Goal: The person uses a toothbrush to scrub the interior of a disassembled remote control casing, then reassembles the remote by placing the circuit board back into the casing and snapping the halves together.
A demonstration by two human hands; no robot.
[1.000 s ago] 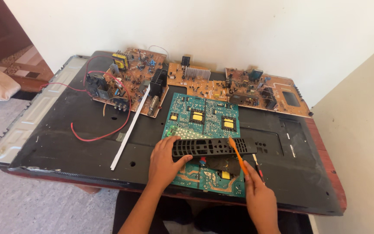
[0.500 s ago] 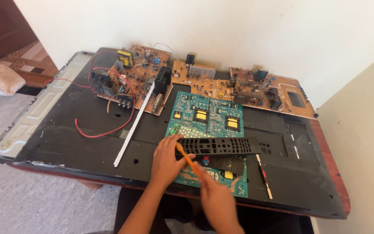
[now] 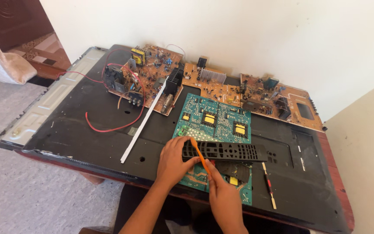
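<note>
Remote shell (image 3: 226, 151), long black button grid, left hand (image 3: 174, 161) gripping, right hand (image 3: 222, 196) pinching orange tool (image 3: 201, 157)

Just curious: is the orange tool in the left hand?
No, the right hand holds the orange tool, while the left hand steadies the black remote.

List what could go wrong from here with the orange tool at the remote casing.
1. The thin orange pry tool is wedged at the left end of the black remote casing; it may slip toward the left hand, which holds that end.
2. The casing lies on the green circuit board; pressure from the right hand could scrape its components.
3. A screwdriver lies loose near the edge and might get knocked off.
</note>
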